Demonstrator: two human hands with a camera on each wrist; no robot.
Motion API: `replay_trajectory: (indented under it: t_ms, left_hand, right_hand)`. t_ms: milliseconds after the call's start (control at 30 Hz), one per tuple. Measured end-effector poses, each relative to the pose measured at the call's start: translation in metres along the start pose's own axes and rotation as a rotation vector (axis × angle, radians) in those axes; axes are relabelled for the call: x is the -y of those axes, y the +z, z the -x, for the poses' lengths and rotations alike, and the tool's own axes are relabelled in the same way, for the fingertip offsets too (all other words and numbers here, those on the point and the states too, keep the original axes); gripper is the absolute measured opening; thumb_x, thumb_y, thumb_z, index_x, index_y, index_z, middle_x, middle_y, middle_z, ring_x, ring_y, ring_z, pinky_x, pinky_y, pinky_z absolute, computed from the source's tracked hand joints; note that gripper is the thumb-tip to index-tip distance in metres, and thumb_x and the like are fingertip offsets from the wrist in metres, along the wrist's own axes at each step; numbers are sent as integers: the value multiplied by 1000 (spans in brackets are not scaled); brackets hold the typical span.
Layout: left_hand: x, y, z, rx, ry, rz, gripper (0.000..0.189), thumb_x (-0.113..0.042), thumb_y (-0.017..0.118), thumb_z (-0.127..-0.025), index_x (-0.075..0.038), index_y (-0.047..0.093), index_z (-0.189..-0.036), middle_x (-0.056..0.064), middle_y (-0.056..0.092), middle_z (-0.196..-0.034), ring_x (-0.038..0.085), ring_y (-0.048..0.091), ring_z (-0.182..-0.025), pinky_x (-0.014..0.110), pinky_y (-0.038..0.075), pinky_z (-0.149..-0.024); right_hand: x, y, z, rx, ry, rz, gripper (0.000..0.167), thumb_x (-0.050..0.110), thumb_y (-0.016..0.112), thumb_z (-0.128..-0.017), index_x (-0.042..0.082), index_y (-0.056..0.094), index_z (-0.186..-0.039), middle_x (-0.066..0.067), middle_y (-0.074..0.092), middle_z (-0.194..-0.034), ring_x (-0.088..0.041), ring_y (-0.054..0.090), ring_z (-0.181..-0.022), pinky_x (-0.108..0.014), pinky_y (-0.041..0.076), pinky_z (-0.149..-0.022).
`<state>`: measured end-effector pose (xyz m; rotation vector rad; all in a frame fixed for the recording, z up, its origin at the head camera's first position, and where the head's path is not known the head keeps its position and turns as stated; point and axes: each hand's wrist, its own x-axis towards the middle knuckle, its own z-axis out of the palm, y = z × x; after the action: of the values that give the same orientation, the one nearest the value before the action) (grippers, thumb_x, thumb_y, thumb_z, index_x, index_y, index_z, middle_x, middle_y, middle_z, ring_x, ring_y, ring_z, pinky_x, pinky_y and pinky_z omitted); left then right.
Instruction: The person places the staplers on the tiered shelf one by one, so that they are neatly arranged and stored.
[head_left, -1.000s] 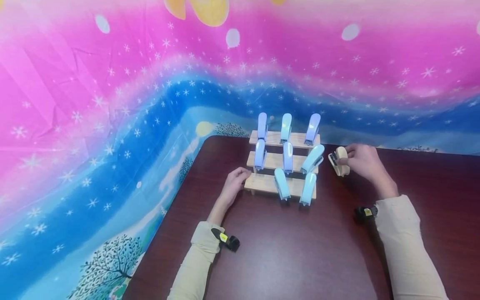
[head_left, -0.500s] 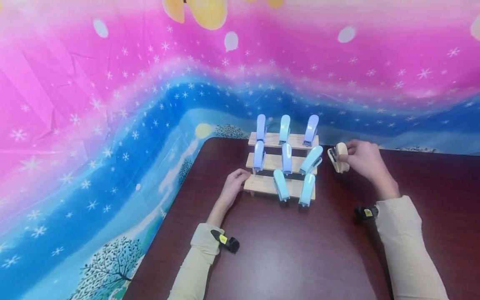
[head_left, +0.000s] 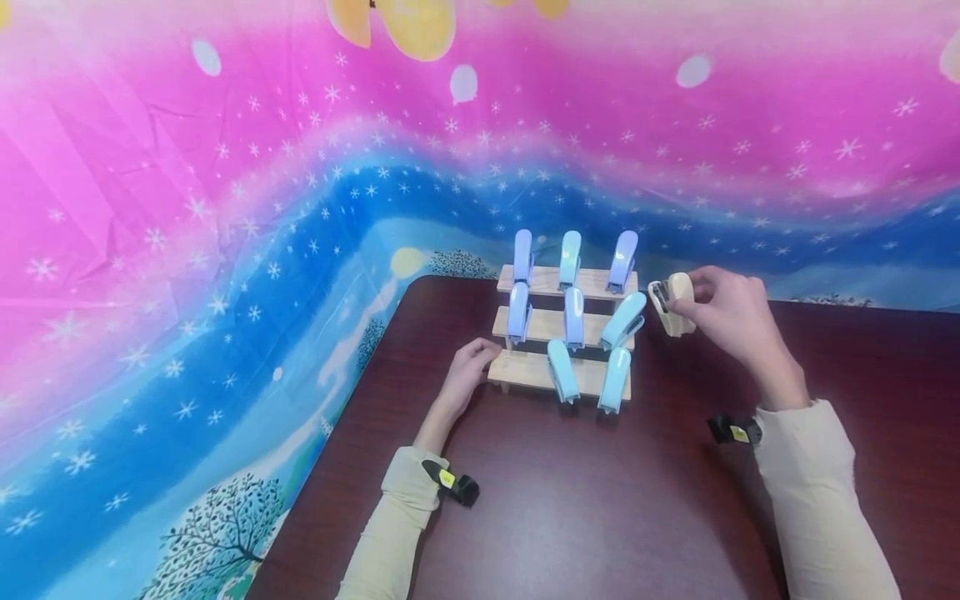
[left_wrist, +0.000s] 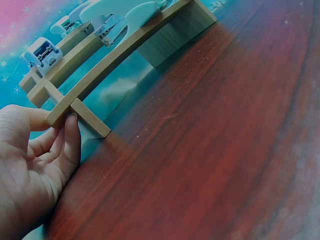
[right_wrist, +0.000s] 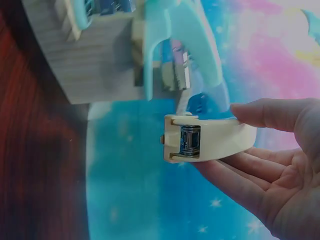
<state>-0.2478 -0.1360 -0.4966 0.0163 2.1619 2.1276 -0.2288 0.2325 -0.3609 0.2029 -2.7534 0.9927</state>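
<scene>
My right hand [head_left: 731,312] holds a cream stapler [right_wrist: 220,141] just right of a three-tier wooden rack [head_left: 517,367]. In the right wrist view, the thumb lies along one side of the stapler and the fingers along the other. My left hand [head_left: 468,367] pinches the left end of the rack's lowest shelf [left_wrist: 102,70], thumb above and fingers beneath. Three staplers stand on the top shelf, two purple around a mint one [head_left: 570,258]. On the middle shelf are two purple staplers and a tilted mint stapler [head_left: 624,321]. The lowest shelf bears two mint staplers, at its middle and right.
The rack stands near the far edge of a dark reddish-brown table [head_left: 555,492]. Behind and to the left hangs a pink and blue cloth [head_left: 300,183] printed with snowflakes. Both wrists wear small black cameras.
My right hand has lifted the cream stapler slightly up and moved it a little left toward the rack. The left hand keeps its place on the lowest shelf.
</scene>
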Motion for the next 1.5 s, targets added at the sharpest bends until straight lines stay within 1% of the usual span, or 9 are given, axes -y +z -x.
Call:
replay_trajectory:
  t_ms: [33, 200, 333, 500, 767, 967, 1200, 1333, 1500]
  left_hand:
    - [0, 0, 0, 1, 0, 1, 24, -11, 58, -101, 9, 66, -111, 14, 68, -105, 15, 64, -87, 28, 58, -74]
    - [-2, 0, 0, 1, -1, 4, 24, -11, 58, -101, 10, 66, -112, 15, 68, -105, 15, 64, -87, 29, 58, -74]
    - [-1, -1, 0, -2, 1, -2, 25, -11, 58, -102, 9, 66, -112, 16, 68, -106, 15, 64, -87, 29, 58, -75]
    - [0, -1, 0, 6, -4, -5, 25, -13, 58, -102, 9, 66, -113, 16, 68, -107, 15, 65, -87, 29, 58, -77]
    - [1, 0, 2, 7, -2, -13, 26, -13, 58, -103, 9, 66, -114, 14, 68, -106, 14, 64, -87, 28, 58, -74]
    - [1, 0, 0, 1, -3, 4, 23, -10, 58, -102, 10, 66, -111, 14, 68, -103, 14, 65, -84, 27, 58, -72]
    - [0, 0, -1, 5, 9, -3, 25, -13, 57, -102, 9, 66, -112, 15, 68, -105, 15, 64, -86, 28, 58, -73]
    - [1, 0, -1, 7, 5, -15, 25, -14, 58, -102, 8, 66, -112, 15, 68, -106, 15, 65, -87, 28, 58, -74]
    - [1, 0, 0, 2, 0, -13, 26, -14, 58, -102, 8, 67, -112, 16, 68, -109, 15, 64, -89, 28, 58, -75]
  right_hand:
    - [3, -1, 1, -6, -3, -1, 48, 20, 75, -94, -14, 61, -125, -37, 69, -107, -51, 68, -94, -35, 50, -61]
    - [17, -4, 6, -16, -17, -8, 47, 19, 76, -94, -12, 61, -127, -34, 70, -108, -50, 68, -98, -37, 50, -66]
    - [23, -5, 10, -14, -26, -7, 47, 19, 76, -93, -11, 61, -127, -33, 71, -107, -50, 69, -99, -38, 51, -67]
    - [24, -6, 12, -24, -30, -6, 47, 19, 76, -93, -11, 62, -126, -34, 70, -108, -50, 69, -98, -35, 51, -64]
    - [29, -10, 20, -50, -19, -28, 48, 21, 76, -94, -10, 62, -128, -33, 70, -110, -49, 69, -97, -30, 50, -57]
    - [43, -12, 28, -83, -68, -46, 47, 19, 78, -92, -8, 64, -128, -30, 72, -108, -47, 71, -97, -23, 48, -59]
    - [57, -8, 35, -102, -156, -49, 43, 17, 79, -90, -7, 67, -124, -26, 74, -100, -43, 73, -91, -19, 46, -63]
    - [62, -5, 39, -101, -175, -36, 42, 15, 79, -90, -7, 67, -123, -24, 75, -98, -41, 73, -89, -20, 47, -64]
    - [68, 1, 41, -84, -205, -38, 43, 14, 81, -89, -8, 66, -123, -25, 75, -99, -43, 73, -89, -26, 53, -65]
